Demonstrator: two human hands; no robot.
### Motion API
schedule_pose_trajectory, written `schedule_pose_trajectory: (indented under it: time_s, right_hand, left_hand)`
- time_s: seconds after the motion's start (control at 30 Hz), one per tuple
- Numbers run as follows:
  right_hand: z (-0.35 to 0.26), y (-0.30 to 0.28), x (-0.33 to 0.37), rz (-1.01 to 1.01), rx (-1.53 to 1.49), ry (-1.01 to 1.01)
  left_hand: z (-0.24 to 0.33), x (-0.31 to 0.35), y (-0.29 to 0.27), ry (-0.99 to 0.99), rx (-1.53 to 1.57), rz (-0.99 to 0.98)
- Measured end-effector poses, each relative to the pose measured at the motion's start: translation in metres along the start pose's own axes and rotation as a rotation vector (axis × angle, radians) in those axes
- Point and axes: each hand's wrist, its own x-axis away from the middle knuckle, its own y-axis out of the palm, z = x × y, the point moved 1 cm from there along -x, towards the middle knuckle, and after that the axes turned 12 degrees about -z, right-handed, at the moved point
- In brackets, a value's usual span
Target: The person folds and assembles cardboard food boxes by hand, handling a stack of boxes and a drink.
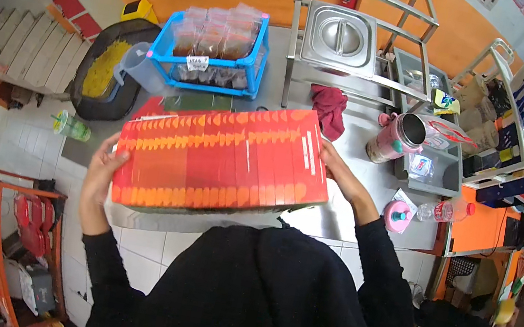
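Observation:
I hold a long row of flat red-and-orange cartons [220, 160], pressed together like a stack on its side, above the front edge of a steel counter [336, 219]. My left hand [101, 170] presses on the row's left end. My right hand [338, 170] presses on its right end. The row is tilted, its right end farther from me. Both sleeves are black.
A blue crate [251, 63] of packed sachets stands behind the cartons, beside a clear jug [142, 69] and a dark tub of yellow strips [105, 69]. A lidded steel pan [340, 37], a red cloth [329, 109], a pink tumbler [394, 138] and a plastic bottle [446, 210] lie to the right.

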Motion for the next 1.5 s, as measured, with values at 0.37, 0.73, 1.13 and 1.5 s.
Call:
schedule_pose_trajectory:
  time_s: [0.37, 0.73, 1.13, 1.5]
  right_hand:
    - [0.016, -0.029, -0.022, -0.151, -0.018, 0.417]
    - [-0.037, 0.006, 0.031, -0.045, 0.593, -0.331]
    - [0.023, 0.008, 0.018, 0.023, -0.119, 0.426]
    - [0.057, 0.051, -0.009, 0.007, -0.793, -0.111]
  left_hand:
    - [-0.027, 0.002, -0.012, -0.154, 0.741, -0.297]
    - [-0.023, -0.04, 0.003, -0.341, -0.026, -0.2]
    - [0.025, -0.017, 0.05, -0.081, -0.074, -0.257]
    - [0.197, 0.04, 0.163, 0.601, -1.153, -0.468]
